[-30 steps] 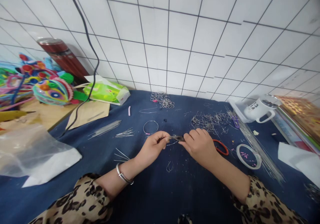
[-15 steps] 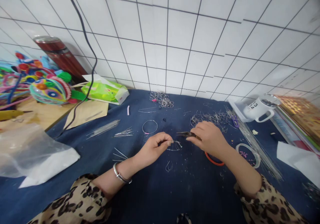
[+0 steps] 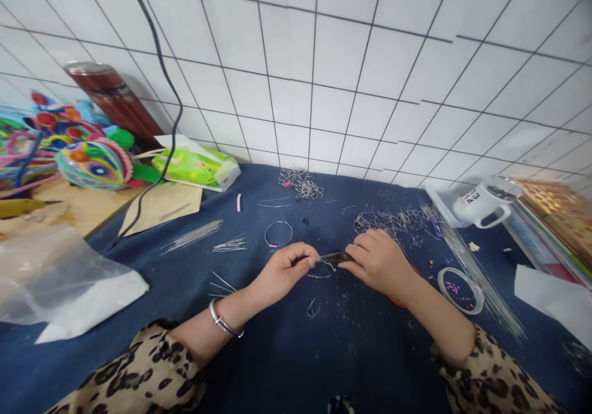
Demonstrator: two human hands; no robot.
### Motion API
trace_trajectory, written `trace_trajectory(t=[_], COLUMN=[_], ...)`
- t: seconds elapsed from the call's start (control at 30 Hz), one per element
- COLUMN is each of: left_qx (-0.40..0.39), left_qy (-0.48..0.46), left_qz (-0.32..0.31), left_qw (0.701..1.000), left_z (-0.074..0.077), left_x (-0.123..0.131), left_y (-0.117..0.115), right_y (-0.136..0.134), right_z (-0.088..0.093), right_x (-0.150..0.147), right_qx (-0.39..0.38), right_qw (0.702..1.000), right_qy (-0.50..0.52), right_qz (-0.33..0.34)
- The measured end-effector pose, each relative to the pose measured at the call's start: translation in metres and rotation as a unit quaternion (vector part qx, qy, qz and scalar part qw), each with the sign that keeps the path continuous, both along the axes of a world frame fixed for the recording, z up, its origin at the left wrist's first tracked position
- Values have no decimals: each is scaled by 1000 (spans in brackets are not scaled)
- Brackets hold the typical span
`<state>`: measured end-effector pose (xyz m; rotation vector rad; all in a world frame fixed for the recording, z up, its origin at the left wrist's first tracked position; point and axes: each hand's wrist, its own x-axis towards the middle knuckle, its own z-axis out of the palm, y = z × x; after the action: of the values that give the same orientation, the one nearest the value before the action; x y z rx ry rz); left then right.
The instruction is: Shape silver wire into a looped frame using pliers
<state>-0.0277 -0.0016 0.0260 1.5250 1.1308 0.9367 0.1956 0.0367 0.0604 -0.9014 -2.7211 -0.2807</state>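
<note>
Between thumb and fingers, my left hand (image 3: pixel 291 268) pinches a small piece of bent silver wire (image 3: pixel 321 273) just above the blue cloth. My right hand (image 3: pixel 377 257) is closed around orange-handled pliers (image 3: pixel 341 257), whose jaws reach the wire beside my left fingertips; whether they grip it is too small to tell. A wire ring (image 3: pixel 278 234) with a bit of pink on it lies beyond my left hand. Nearer to me lies a small loop of loose wire (image 3: pixel 313 306).
Tangled wire heaps (image 3: pixel 391 219) lie behind my right hand. Straight wires (image 3: pixel 481 278), a round dish of pink beads (image 3: pixel 462 306) and a white mug (image 3: pixel 485 203) are at the right. On the left are wire bundles (image 3: pixel 194 235), a plastic bag (image 3: pixel 69 284) and a dark cable (image 3: pixel 169 87).
My right hand has moved left, bringing the pliers' jaws up to the wire at my left fingertips. My left hand keeps its pinch in nearly the same place.
</note>
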Motion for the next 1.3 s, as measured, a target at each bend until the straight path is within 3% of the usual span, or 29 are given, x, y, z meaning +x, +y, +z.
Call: trace_trajectory(t=[0.97, 1.3], left_qx=[-29, -38], left_qy=[9, 0], left_qz=[13, 14], left_qw=[999, 999], left_z=[0, -1], left_x=[4, 5], left_y=[-2, -3], right_y=[-5, -4], right_z=[-14, -16], right_x=[-4, -4], right_qx=[64, 52], right_qw=[998, 998], right_qy=[-20, -35], right_qz=[8, 16])
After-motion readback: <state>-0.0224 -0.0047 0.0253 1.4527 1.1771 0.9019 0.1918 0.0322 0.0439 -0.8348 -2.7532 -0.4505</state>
